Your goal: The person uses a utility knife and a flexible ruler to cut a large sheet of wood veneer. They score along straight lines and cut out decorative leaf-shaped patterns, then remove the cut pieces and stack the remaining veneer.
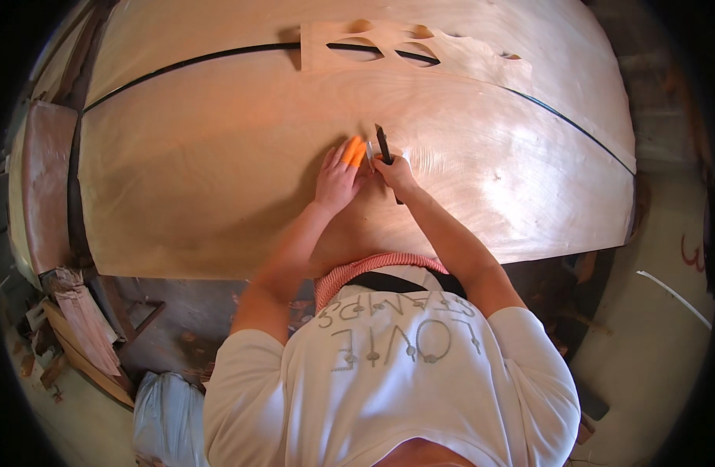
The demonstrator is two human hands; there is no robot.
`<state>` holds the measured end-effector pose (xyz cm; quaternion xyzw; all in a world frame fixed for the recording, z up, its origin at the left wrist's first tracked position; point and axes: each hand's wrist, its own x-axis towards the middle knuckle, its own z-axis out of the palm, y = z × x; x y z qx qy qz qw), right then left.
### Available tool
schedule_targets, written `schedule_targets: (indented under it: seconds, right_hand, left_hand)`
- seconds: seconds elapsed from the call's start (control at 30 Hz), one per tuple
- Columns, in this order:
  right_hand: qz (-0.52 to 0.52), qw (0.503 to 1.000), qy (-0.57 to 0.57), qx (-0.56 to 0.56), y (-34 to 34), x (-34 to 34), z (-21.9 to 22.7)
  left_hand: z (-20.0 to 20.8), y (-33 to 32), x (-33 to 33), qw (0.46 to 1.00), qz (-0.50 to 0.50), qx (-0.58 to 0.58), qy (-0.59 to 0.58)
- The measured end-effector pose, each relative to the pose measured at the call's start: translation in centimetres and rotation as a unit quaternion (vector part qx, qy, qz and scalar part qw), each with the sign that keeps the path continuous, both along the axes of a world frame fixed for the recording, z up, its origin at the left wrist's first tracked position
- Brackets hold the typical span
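A broad, light wood veneer sheet (186, 171) lies in front of me, with a glossy patch to the right. My left hand (338, 183) rests on it, fingers stretched forward; orange finger covers (353, 152) sit on two of them. Just to its right, my right hand (399, 174) is closed round a slim black utility knife (383, 142), which slants across the hand and sticks out at both ends. Between the hands shows a small pale sliver (370, 152), too small to identify. The fingertips of the right hand are partly hidden.
Beyond the hands, a veneer offcut with leaf-shaped holes (315, 48) lies across a long dark gap (194, 59) between sheets. Stacked wood pieces (81, 319) and a pale plastic bag (169, 416) stand low at the left. A white strip (673, 296) lies on the right.
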<state>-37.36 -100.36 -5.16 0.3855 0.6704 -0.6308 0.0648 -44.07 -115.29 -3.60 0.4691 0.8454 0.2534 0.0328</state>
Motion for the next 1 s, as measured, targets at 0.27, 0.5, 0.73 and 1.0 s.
schedule_targets:
  seconds: [0.27, 0.5, 0.73, 1.0]
  right_hand:
    - [-0.061, 0.981, -0.051, -0.175, 0.0, 1.1, 1.7]
    - [-0.022, 0.975, -0.075, -0.209, 2.6, 8.9, 2.9]
    - [-0.199, 0.963, -0.033, -0.179, 9.1, 15.9, 1.1]
    - [-0.204, 0.96, -0.007, -0.194, 9.1, 15.9, 1.8]
  left_hand:
    - [0.3, 0.4, -1.4, 0.989, -0.104, -0.08, 0.07]
    - [0.9, -0.5, -2.3, 0.983, -0.168, -0.073, -0.015]
    - [1.3, -0.3, -3.4, 0.975, -0.188, -0.074, -0.096]
    - [-0.1, 4.0, -1.8, 0.988, 0.146, 0.05, 0.022]
